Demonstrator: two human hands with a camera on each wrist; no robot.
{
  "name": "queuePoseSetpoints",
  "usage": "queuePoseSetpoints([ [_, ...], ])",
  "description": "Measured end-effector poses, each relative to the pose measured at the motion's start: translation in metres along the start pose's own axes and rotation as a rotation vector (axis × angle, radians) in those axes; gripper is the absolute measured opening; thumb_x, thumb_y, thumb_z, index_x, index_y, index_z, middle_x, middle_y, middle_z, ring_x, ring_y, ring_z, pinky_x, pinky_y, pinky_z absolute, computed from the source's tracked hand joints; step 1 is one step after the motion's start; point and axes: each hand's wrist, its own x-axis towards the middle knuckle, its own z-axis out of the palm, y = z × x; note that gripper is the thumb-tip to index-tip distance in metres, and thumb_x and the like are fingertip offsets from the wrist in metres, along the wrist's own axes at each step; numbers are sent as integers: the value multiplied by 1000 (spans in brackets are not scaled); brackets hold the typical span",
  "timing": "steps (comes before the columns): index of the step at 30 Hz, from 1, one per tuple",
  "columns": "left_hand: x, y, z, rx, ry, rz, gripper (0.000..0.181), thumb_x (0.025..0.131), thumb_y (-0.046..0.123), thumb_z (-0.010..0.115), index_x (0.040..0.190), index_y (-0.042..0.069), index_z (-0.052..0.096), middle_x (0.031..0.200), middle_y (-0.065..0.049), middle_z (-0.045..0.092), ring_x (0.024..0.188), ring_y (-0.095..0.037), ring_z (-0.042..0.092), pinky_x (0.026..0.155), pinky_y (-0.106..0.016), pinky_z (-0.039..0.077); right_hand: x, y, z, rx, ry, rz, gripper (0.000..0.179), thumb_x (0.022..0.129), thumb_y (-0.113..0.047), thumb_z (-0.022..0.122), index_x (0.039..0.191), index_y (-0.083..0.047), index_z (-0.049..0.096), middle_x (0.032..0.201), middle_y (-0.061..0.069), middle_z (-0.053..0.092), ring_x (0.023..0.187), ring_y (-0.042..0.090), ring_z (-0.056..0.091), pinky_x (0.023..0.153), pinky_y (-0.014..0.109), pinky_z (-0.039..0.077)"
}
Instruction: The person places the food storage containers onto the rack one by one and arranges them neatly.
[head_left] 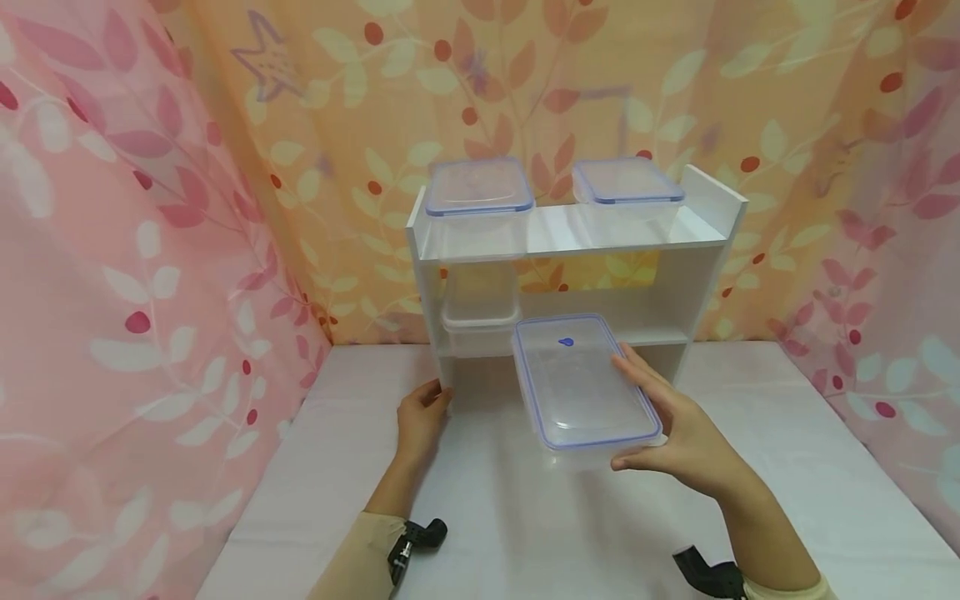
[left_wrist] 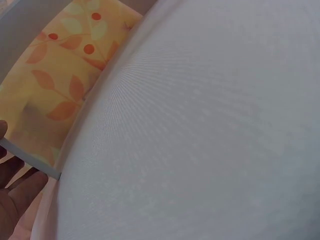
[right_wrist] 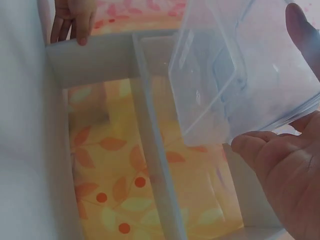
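My right hand (head_left: 690, 433) holds a clear plastic food container (head_left: 588, 383) with a blue-sealed lid, its fingers along the right side and its thumb near the front corner. The container is tilted in front of a white shelf unit (head_left: 472, 250). In the right wrist view the container (right_wrist: 210, 85) overlaps the shelf openings. My left hand (head_left: 420, 421) grips the front edge of the unit's left side panel, low down. In the left wrist view its thumb and fingers lie on opposite sides of that panel (left_wrist: 32, 160).
Two blue-lidded containers stand on the top shelf, one at left (head_left: 480, 187) and one at right (head_left: 628, 182). Another clear container (head_left: 480, 308) sits at left on the middle shelf. A white cloth (head_left: 337, 500) covers the table; patterned curtains (head_left: 150, 250) hang behind and at both sides.
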Motion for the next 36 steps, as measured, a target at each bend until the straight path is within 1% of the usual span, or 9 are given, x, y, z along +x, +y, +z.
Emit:
queuePoseSetpoints([
  [5,-1,2,5,2,3,-8,35,95,25,74,127,9,72,117,-7,76,103,-21,73,82,-33,60,-1,8,-12,-34,30,-43,122,59,9,95,161,-11,32,173,10,11,152,1,23,99,13,47],
  [9,-1,1,5,6,12,-12,35,96,25,74,126,8,73,116,-6,76,103,-21,73,82,-34,59,-1,15,-19,-44,46,-84,120,59,14,92,160,-6,32,172,13,13,151,1,24,98,11,46],
  [12,-1,1,4,12,9,-5,35,96,26,74,127,9,72,116,-5,76,103,-21,73,83,-34,59,-1,18,-24,-64,58,-97,118,59,15,91,160,-5,33,172,15,14,151,0,24,99,9,44],
  [17,0,-1,3,27,2,6,35,96,28,74,127,10,72,117,-3,76,104,-19,73,85,-36,59,1,25,-35,-105,71,-76,119,60,14,91,161,-8,32,172,11,13,148,-3,25,100,8,42],
  [23,-1,-1,1,27,-2,12,39,97,25,73,130,4,70,119,-8,75,105,-22,73,85,-35,60,6,33,-46,-106,74,-73,118,61,16,90,161,-7,31,172,11,13,147,-5,27,100,8,41],
  [28,-1,0,0,38,-1,14,39,97,26,72,130,5,70,121,-8,75,106,-21,73,86,-34,59,14,37,-56,-112,73,-69,116,63,16,89,161,-8,32,172,11,13,145,-5,28,99,8,43],
  [32,-1,0,0,42,-3,21,40,98,26,72,131,4,69,122,-8,75,108,-22,72,86,-35,59,21,39,-62,-132,76,-42,115,65,15,88,161,-12,32,172,9,13,143,-7,30,97,7,43],
  [36,-1,0,-1,41,-4,25,40,97,26,72,131,4,69,121,-9,75,108,-23,72,87,-36,59,28,40,-68,-134,84,-9,112,67,13,88,161,-13,33,172,11,14,142,-7,30,96,6,43],
])
